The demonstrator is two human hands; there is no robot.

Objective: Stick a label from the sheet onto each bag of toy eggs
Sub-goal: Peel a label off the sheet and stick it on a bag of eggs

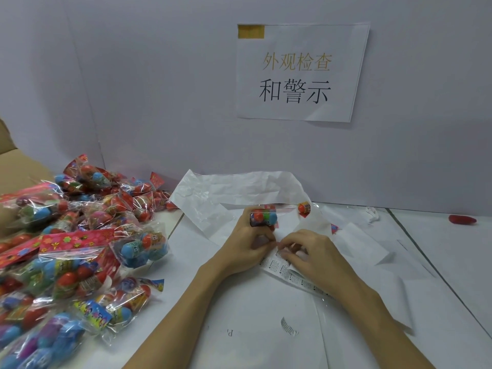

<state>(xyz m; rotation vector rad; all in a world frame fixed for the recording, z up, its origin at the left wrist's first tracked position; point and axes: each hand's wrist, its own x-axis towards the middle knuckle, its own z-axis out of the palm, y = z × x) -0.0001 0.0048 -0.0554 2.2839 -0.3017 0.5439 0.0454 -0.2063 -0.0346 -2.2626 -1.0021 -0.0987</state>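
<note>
Both hands: left hand holds bag (fingertips), right hand pinches label sheet.

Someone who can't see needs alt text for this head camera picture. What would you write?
A person's left hand holds a bag of toy eggs while the right hand picks at a label sheet on a white table. More bags are heaped at left.

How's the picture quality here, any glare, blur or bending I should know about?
Head view: soft, even light with faint shadows; white glints on the clear bags of toy eggs; wide-angle bending curves the table edge and the wall sign; the print on the label sheet is too small to read, and the sheet is partly hidden by the right hand.
</note>
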